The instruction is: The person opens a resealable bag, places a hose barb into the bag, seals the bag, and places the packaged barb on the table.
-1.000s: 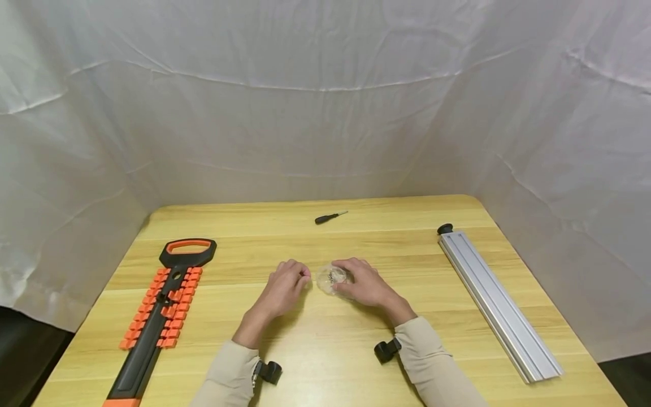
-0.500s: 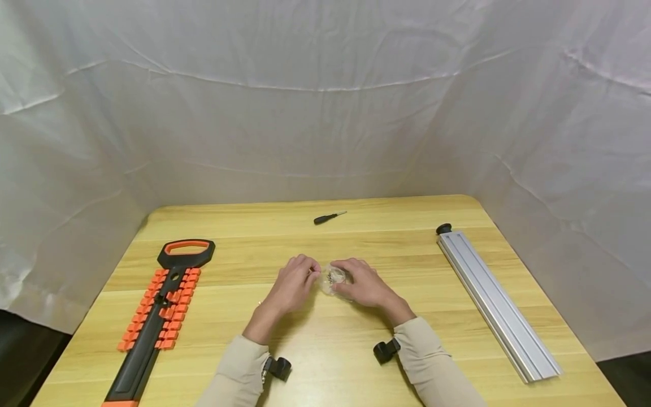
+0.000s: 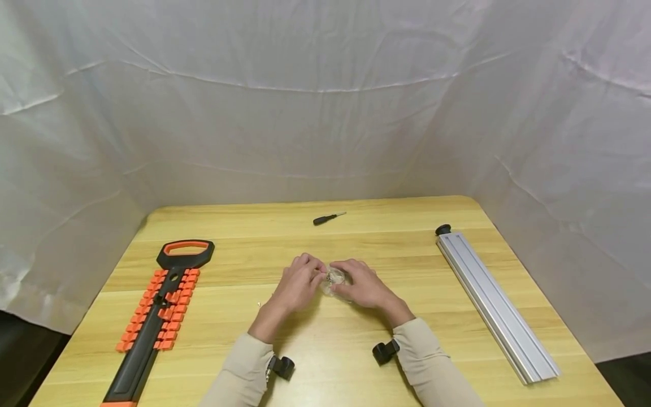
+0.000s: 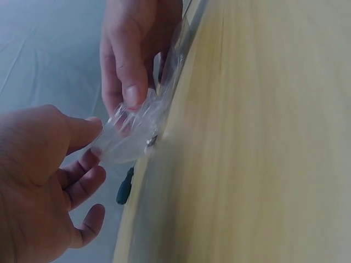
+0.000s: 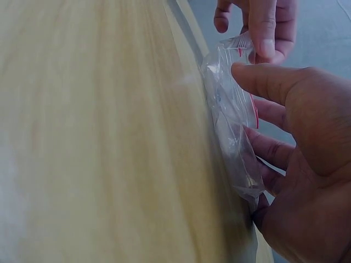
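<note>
A clear plastic zip bag (image 3: 333,282) with small metal pieces inside lies between the two hands at the middle of the table. My left hand (image 3: 300,282) pinches the bag's edge between thumb and forefinger, its other fingers loosely bent in the left wrist view. From the other side my right hand (image 3: 363,284) grips the bag, thumb on one face and fingers behind it. A red strip runs along the bag (image 5: 233,120) in the right wrist view. One small dark metal piece (image 4: 152,141) shows through the plastic in the left wrist view.
A black screwdriver (image 3: 328,219) lies at the back. On the left is a long black tool (image 3: 147,328) with an orange-lined handle and orange hook-like pieces (image 3: 178,308). A silver metal rail (image 3: 495,305) with a black knob lies right. A tiny object (image 3: 259,304) sits by the left wrist.
My left hand has moved right and slightly away from me, from beside the bag to its edge, which it now pinches. The right hand has stayed nearly still on the bag.
</note>
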Action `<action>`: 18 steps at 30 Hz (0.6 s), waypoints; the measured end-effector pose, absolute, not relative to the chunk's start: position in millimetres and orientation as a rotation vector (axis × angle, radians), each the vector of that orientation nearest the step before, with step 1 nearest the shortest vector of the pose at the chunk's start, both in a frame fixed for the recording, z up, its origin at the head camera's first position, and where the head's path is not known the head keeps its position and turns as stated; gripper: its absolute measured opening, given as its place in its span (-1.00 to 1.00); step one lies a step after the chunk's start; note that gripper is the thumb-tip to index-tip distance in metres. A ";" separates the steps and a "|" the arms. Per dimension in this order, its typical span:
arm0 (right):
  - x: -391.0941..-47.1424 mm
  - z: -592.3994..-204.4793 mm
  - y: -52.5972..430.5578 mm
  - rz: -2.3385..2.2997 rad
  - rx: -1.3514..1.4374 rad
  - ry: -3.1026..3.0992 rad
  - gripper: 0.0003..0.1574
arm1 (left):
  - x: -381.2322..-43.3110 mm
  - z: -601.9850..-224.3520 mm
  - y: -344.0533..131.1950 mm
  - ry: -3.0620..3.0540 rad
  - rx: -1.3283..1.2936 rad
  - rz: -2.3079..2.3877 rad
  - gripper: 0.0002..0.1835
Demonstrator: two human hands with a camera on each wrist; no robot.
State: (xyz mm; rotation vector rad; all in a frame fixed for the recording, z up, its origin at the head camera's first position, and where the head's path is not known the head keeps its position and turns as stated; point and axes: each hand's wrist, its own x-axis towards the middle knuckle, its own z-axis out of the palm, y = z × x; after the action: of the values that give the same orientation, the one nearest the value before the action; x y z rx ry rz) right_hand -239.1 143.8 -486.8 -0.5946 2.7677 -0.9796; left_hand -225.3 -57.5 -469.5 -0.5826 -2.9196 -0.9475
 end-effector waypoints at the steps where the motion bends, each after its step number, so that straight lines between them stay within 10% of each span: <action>1: -239.0 -486.8 143.8 -0.978 -0.592 2.770 -0.31 | -225.2 -469.0 -58.7 -2.917 -0.571 -0.968 -0.86; 18: -237.7 -485.0 143.6 -0.984 -0.568 2.764 -0.30 | -218.9 -465.3 -97.0 -2.872 -0.409 -1.131 -0.81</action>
State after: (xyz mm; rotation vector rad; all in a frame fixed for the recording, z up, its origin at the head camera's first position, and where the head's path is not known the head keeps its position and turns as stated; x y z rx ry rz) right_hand -237.7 143.6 -485.0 -0.5683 2.7637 -0.9841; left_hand -218.9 -97.0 -465.3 -0.4086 -2.8721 -1.1311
